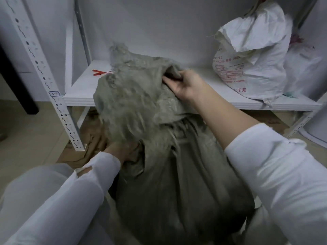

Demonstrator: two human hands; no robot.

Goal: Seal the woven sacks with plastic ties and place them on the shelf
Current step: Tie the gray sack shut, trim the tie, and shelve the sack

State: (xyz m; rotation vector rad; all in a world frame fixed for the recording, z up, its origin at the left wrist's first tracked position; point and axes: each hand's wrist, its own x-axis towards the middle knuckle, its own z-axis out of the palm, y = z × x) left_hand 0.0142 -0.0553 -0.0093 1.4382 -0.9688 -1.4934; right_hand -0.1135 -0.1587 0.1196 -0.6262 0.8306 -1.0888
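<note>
grey sack: big woven sack, stands low in front of the shelf, top part flopped over toward the shelf edge; mouth loose and frayed, no tie on it that I can see
right hand: fingers curled round a fold of the grey sack near its mouth, thumb on top, pinching the cloth
left hand: low at the sack's left side, tucked under the hanging cloth; fingers hidden, cannot tell whether they grip
red tie: plastic tie lying loose on the shelf board, just left of the sack's top, no hand on it
white sack: already on the shelf at the right, upright, neck bunched; something reddish at the top, too cut off to call a tie
second white bag: behind and right of the white sack, touching it
cardboard: flat on the floor under the shelf
done: looks like at least one sack shelved
left: gather this sack's mouth, fetch the red tie, cinch it, lift the sack onto the shelf
stage: judged early on this sack, mouth being gathered
</note>
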